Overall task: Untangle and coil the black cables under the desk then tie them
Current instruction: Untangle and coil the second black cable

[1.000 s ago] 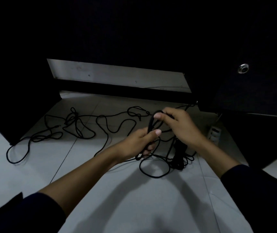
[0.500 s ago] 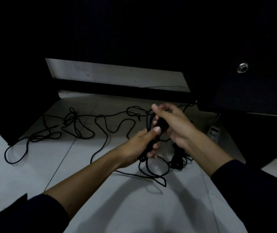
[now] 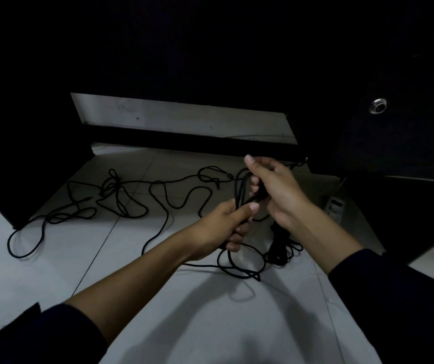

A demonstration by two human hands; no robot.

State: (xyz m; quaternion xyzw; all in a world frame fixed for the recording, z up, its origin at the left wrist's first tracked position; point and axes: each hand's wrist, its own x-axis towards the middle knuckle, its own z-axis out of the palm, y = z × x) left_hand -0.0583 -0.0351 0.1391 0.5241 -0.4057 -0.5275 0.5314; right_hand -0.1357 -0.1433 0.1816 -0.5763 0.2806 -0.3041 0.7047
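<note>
Under a dark desk [image 3: 210,48], on a pale tiled floor [image 3: 210,324], a person works at a tangle of black cables [image 3: 158,200] in dim light. Their left hand [image 3: 223,224] is curled around several strands gathered into a partly formed coil [image 3: 240,187], the thumb laid along the top and the lower fingers wrapped beneath. Just above and touching the same bundle, the right hand [image 3: 276,190] grips the upper loops, the fingers folded around the cable and the thumb raised. Loops hang from the left hand and lie on the tiles directly below it, next to a smaller dark bundle [image 3: 279,248] resting on the floor beneath the right wrist. The remaining cable trails away to the left in loose curves and knots across the tiles, ending in a wide loop near a dark desk panel [image 3: 26,166]. A white power strip [image 3: 335,206] sits on the floor to the right, and a round metal fitting [image 3: 377,105] shows on the dark cabinet front [image 3: 394,140] above it. Both forearms emerge from dark sleeves [image 3: 394,298].
</note>
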